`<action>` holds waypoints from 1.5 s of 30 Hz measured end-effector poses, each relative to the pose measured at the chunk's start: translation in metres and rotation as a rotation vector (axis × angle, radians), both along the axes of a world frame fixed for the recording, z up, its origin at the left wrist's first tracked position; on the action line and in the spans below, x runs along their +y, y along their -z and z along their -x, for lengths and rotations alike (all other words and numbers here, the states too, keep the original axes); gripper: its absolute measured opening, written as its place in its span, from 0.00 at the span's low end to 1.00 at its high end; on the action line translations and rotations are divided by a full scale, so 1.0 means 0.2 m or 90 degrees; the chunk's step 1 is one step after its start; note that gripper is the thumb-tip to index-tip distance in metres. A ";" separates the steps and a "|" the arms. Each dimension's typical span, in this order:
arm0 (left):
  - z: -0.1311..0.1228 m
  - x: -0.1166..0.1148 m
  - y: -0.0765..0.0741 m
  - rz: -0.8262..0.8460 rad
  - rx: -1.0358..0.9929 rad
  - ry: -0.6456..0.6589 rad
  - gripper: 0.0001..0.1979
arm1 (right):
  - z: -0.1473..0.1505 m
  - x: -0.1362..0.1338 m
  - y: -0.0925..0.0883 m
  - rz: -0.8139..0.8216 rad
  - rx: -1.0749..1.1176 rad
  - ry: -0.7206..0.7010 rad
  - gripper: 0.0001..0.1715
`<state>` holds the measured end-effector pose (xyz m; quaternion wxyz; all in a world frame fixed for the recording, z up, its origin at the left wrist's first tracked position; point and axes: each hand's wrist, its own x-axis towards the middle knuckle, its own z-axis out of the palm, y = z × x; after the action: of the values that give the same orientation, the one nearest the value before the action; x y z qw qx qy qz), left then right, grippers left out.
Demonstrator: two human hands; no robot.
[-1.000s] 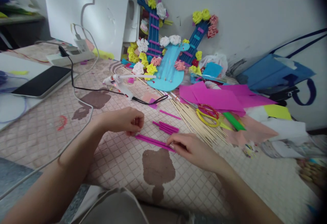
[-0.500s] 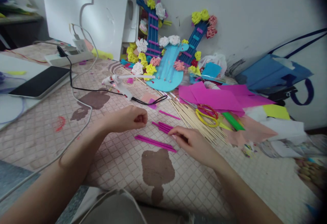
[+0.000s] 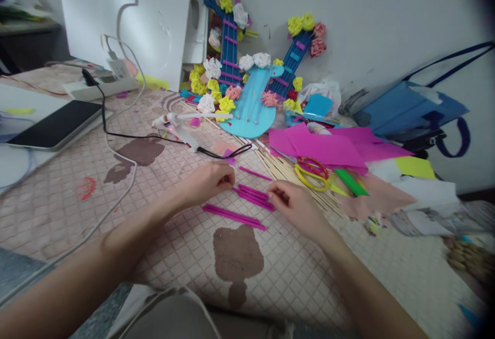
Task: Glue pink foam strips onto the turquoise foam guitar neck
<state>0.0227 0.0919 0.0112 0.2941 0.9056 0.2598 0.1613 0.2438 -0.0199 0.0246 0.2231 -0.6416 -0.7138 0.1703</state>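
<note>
Two bunches of magenta sticks lie on the patterned mat: a nearer pair (image 3: 234, 216) and a farther bunch (image 3: 253, 195). My left hand (image 3: 209, 182) is curled, its fingertips pinched at the left end of the farther bunch. My right hand (image 3: 296, 207) is curled too, with fingertips at that bunch's right end. One single magenta stick (image 3: 255, 173) lies just beyond. Whether either hand truly grips a stick is hard to see.
A glue gun (image 3: 178, 125) with black cord lies beyond the hands. Bamboo skewers (image 3: 294, 179), yellow and red scissors (image 3: 313, 171), a green marker (image 3: 351, 183) and magenta paper (image 3: 328, 146) sit right. Blue paper guitars (image 3: 251, 99) with paper flowers lean on the wall. A phone (image 3: 54, 125) lies left.
Both hands left the nearer pair of sticks and moved forward to the farther bunch, left hand to its left end, right hand to its right end.
</note>
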 end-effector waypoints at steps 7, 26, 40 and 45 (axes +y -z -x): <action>-0.01 0.00 0.01 -0.004 0.006 0.025 0.03 | -0.05 0.02 0.02 0.006 0.038 0.013 0.05; 0.11 0.05 -0.10 0.121 0.203 0.054 0.04 | -0.05 0.16 0.14 -0.106 -0.161 0.062 0.04; 0.15 0.07 -0.11 0.143 0.199 0.039 0.06 | 0.12 -0.05 0.02 0.019 -0.019 -0.078 0.05; 0.13 0.06 -0.12 0.128 0.192 0.026 0.07 | 0.09 -0.04 0.01 0.021 -0.015 -0.068 0.03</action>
<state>-0.0036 0.1034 0.0345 0.3442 0.8904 0.2976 -0.0090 0.2255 -0.0270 0.0223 0.1949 -0.6080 -0.7468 0.1861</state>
